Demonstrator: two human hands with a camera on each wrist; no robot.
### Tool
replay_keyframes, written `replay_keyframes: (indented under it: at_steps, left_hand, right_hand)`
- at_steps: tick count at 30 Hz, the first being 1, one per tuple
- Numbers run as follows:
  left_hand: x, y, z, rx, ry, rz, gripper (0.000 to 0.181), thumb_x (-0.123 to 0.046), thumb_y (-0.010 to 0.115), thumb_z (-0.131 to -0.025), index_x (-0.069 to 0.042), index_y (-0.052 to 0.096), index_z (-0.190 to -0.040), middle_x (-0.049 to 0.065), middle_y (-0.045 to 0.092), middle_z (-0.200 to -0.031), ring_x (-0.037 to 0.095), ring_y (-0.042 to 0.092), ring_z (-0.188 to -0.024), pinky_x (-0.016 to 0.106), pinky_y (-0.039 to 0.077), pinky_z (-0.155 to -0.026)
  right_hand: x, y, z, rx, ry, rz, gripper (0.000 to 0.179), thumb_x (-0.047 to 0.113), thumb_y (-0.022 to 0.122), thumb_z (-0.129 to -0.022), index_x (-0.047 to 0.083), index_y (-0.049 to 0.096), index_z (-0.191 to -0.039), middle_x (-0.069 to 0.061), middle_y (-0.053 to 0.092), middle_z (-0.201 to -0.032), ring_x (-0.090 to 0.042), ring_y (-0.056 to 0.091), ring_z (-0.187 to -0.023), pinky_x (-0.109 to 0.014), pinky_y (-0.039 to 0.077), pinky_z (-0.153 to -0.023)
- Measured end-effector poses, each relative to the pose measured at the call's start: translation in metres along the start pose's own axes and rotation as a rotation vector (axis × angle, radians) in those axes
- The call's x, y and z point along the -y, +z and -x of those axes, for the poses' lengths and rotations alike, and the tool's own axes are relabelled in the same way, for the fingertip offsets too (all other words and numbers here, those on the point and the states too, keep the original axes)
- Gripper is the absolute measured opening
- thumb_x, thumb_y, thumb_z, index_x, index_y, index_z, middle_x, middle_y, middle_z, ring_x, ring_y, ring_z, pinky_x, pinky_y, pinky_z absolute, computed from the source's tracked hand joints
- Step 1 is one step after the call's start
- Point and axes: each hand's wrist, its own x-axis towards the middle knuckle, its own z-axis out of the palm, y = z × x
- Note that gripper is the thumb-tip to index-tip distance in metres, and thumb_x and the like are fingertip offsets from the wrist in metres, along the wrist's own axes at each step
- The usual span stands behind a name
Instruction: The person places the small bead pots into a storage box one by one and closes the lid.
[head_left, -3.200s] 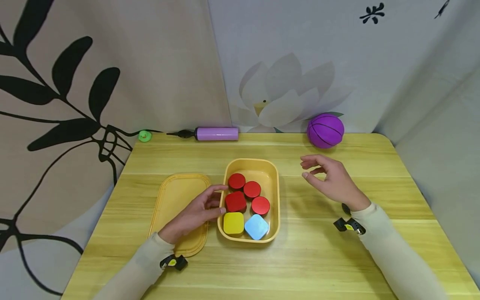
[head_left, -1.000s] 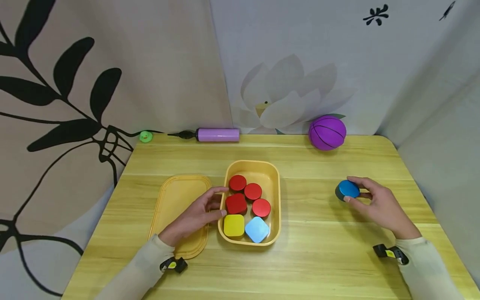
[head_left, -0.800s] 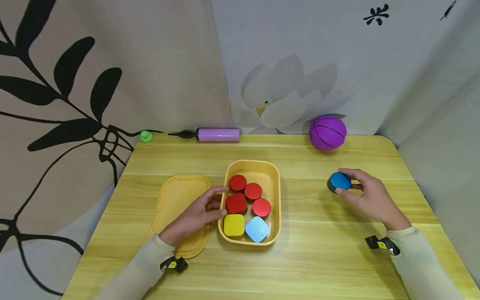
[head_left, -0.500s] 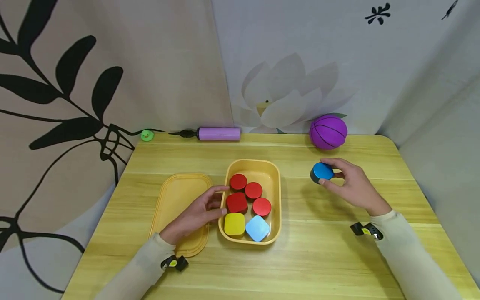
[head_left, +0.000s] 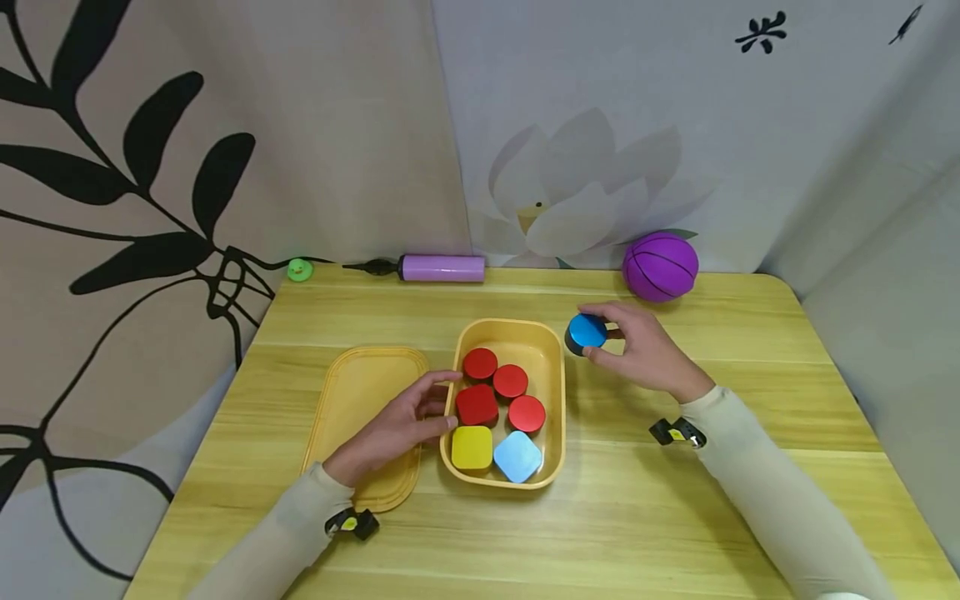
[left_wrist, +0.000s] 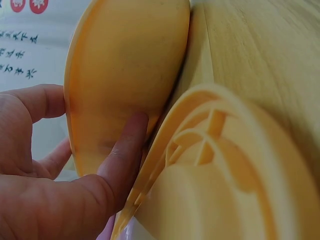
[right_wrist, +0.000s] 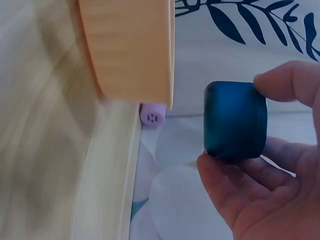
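My right hand (head_left: 654, 348) holds a blue round block (head_left: 587, 331) between thumb and fingers, just right of the yellow box (head_left: 558, 400). In the right wrist view the block (right_wrist: 235, 120) shows its curved side, apart from the box wall. My left hand (head_left: 399, 427) rests against the box's left side, fingertips right at the rim; the left wrist view shows one finger laid along the outer wall (left_wrist: 130, 55). Inside the box are three red round blocks (head_left: 511, 382), a red squarish block (head_left: 477, 406), a yellow square block (head_left: 472, 449) and a light blue square block (head_left: 517, 457).
A yellow lid (head_left: 367, 383) lies left of the box, partly under my left hand. Along the table's back edge are a small green duck (head_left: 300, 269), a purple pump (head_left: 442, 268) and a purple ball (head_left: 661, 267). A curtain (head_left: 337, 125) hangs behind.
My right hand first moved out to the right, where it took hold of the blue round block, then carried it back left to beside the box. My left hand has stayed at the box.
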Motion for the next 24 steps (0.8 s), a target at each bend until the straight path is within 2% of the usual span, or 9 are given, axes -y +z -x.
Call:
replay_keyframes:
  at_steps: [7, 14, 24]
  left_hand:
    - [-0.001, 0.000, 0.001, 0.007, -0.009, 0.014, 0.066, -0.024, 0.073, -0.102, -0.029, 0.040, -0.159, 0.015, 0.046, -0.155, 0.033, 0.055, -0.136, 0.039, 0.058, -0.101]
    - [-0.001, 0.000, 0.001, 0.016, -0.001, 0.025, 0.066, -0.022, 0.072, -0.103, -0.028, 0.039, -0.159, 0.016, 0.045, -0.156, 0.034, 0.055, -0.137, 0.039, 0.058, -0.101]
    - [0.000, -0.001, 0.000, 0.016, -0.010, 0.017, 0.066, -0.025, 0.072, -0.102, -0.029, 0.039, -0.160, 0.015, 0.046, -0.155, 0.033, 0.055, -0.136, 0.038, 0.058, -0.102]
  right_hand:
    - [0.010, 0.018, -0.019, 0.049, -0.034, 0.015, 0.058, 0.020, 0.082, -0.091, 0.007, 0.063, -0.144, -0.012, 0.067, -0.140, -0.031, 0.068, -0.116, -0.055, 0.061, -0.095]
    - [0.014, 0.037, -0.034, 0.105, -0.047, 0.060, 0.059, 0.022, 0.080, -0.088, 0.004, 0.064, -0.142, -0.011, 0.070, -0.136, -0.025, 0.070, -0.109, -0.050, 0.060, -0.095]
    - [0.014, 0.054, -0.046, 0.167, -0.085, 0.147, 0.053, 0.023, 0.081, -0.085, 0.008, 0.070, -0.135, -0.006, 0.071, -0.127, -0.022, 0.067, -0.112, -0.044, 0.058, -0.097]
